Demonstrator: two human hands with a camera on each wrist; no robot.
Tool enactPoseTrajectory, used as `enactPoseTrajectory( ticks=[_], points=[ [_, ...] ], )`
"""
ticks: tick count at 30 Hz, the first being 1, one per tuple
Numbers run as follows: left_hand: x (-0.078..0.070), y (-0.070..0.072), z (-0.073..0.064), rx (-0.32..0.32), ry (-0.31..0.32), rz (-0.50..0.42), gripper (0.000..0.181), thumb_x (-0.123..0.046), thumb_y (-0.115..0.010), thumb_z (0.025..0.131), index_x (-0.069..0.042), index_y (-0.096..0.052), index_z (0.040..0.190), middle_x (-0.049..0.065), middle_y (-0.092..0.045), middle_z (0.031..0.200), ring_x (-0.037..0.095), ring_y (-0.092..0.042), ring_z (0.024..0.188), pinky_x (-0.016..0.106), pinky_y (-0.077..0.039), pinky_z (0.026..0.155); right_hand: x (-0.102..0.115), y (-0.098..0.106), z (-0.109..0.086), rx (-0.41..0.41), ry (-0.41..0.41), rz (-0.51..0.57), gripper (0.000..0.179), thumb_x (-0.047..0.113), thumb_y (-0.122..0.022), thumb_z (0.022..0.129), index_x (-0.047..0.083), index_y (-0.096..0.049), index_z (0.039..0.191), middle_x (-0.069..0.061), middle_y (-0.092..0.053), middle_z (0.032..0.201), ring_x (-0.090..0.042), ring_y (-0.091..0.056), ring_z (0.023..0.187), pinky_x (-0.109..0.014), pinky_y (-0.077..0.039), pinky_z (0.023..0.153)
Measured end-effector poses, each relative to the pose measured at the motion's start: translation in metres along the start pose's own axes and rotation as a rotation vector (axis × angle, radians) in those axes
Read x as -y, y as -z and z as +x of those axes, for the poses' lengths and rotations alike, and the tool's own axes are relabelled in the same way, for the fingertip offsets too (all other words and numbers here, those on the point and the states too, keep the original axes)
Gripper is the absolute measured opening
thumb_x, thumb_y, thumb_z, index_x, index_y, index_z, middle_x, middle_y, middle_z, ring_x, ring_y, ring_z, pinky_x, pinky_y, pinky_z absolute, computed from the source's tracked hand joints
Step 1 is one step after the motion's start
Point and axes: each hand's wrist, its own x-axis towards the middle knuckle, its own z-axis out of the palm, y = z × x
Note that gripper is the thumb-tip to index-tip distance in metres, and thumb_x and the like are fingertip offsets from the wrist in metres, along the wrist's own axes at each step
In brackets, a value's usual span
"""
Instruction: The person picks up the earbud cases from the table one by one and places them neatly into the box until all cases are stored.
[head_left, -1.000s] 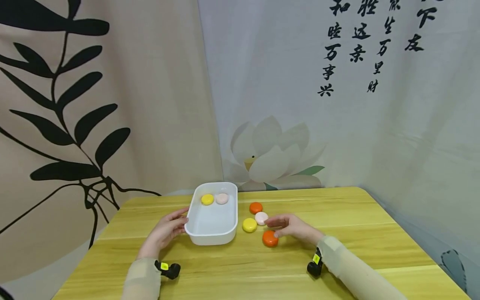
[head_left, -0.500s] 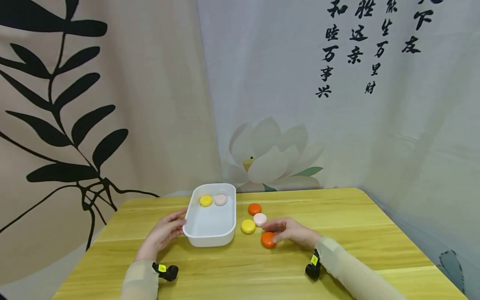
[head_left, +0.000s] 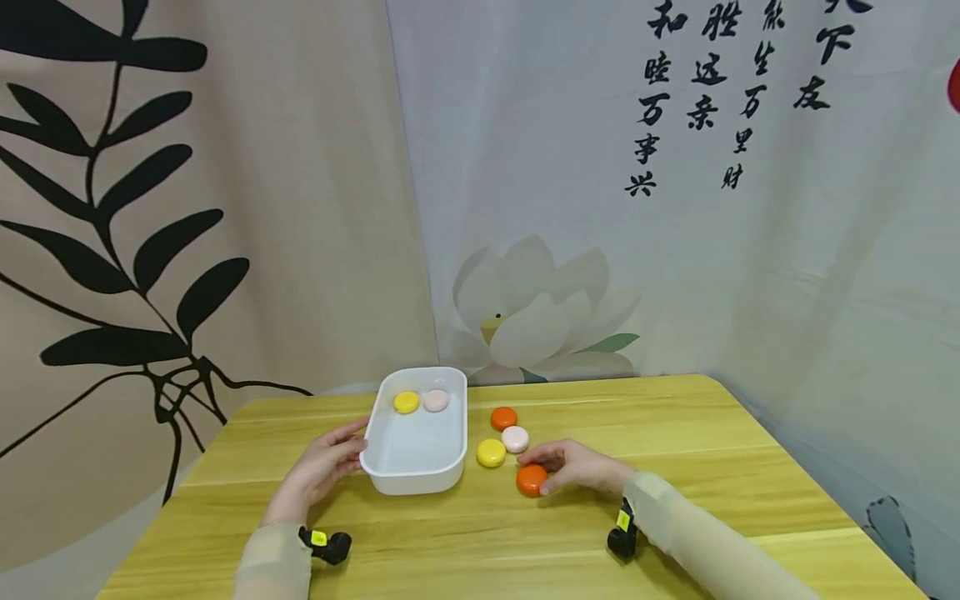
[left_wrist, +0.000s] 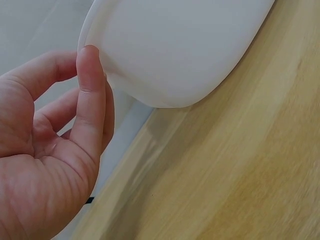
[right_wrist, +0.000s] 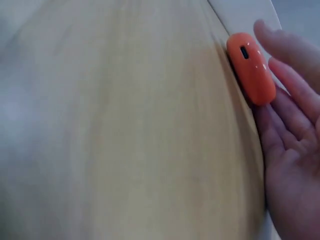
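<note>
progress: partway, i'd call it a third. tub (head_left: 416, 484) has two discs in, inner yellow disc (head_left: 407, 402) and inner pink disc (head_left: 435, 401), side by side toward its far end. four to go on the counter (head_left: 420, 550), right of the tub: far orange disc (head_left: 503, 418), outer pink disc (head_left: 515, 439), outer yellow disc (head_left: 491, 453), near orange disc (head_left: 532, 481). last one's in work, looks unlifted. right hand (head_left: 576, 467): fingers part open, bent about near orange disc, thumb at its edge; firm hold or not, can't tell. left hand (head_left: 318, 471): fingers loosely bent, touching tub's left side; pinching or just bracing, can't tell.
</note>
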Motion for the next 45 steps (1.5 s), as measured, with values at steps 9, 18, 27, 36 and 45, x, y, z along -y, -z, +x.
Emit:
enactPoseTrajectory(
  ticks=[9, 18, 27, 36, 45],
  points=[
    [0.0003, 0.0005, -0.0007, -0.012, 0.009, 0.009, 0.06, -0.01, -0.061, 0.095, 0.002, -0.035, 0.147, 0.014, -0.056, 0.107, 0.017, -0.06, 0.08, 0.025, -0.055, 0.073, -0.0001, -0.0052, -0.0004, -0.02, -0.016, -0.031, 0.052, 0.0, -0.076, 0.079, 0.005, -0.062, 0.129, -0.01, -0.059, 0.131, -0.02, -0.054, 0.117, -0.031, -0.042, 0.101],
    [0.0035, 0.0042, -0.0028, -0.017, 0.017, 0.018, 0.06, -0.012, -0.06, 0.096, 0.001, -0.034, 0.148, 0.015, -0.056, 0.109, 0.017, -0.06, 0.081, 0.025, -0.054, 0.073, -0.002, -0.0093, 0.0019, -0.028, -0.027, -0.046, 0.051, 0.0, -0.076, 0.078, 0.008, -0.064, 0.127, -0.007, -0.061, 0.129, -0.019, -0.054, 0.117, -0.03, -0.042, 0.1],
    [-0.0002, 0.0034, -0.0028, -0.01, 0.011, 0.003, 0.061, -0.011, -0.061, 0.095, 0.002, -0.033, 0.148, 0.013, -0.057, 0.107, 0.016, -0.06, 0.08, 0.025, -0.054, 0.073, 0.0002, -0.0082, 0.0025, -0.032, -0.012, -0.055, 0.05, 0.0, -0.076, 0.078, 0.007, -0.064, 0.126, -0.007, -0.061, 0.128, -0.019, -0.055, 0.116, -0.03, -0.043, 0.099],
    [-0.001, 0.004, -0.0028, -0.018, 0.005, 0.007, 0.06, -0.01, -0.06, 0.096, 0.003, -0.034, 0.147, 0.015, -0.056, 0.106, 0.016, -0.06, 0.079, 0.024, -0.054, 0.072, 0.0026, -0.008, 0.0038, -0.041, -0.006, -0.08, 0.049, 0.002, -0.076, 0.08, 0.008, -0.064, 0.126, -0.007, -0.061, 0.128, -0.019, -0.054, 0.116, -0.031, -0.042, 0.1],
    [0.0007, 0.0003, -0.0002, -0.014, 0.008, 0.001, 0.06, -0.011, -0.061, 0.095, 0.002, -0.034, 0.148, 0.01, -0.057, 0.102, 0.016, -0.06, 0.079, 0.024, -0.054, 0.073, 0.0041, -0.0071, -0.0014, -0.058, -0.011, -0.093, 0.047, 0.004, -0.076, 0.08, 0.007, -0.065, 0.125, -0.006, -0.063, 0.125, -0.019, -0.055, 0.114, -0.029, -0.043, 0.098]
  ],
)
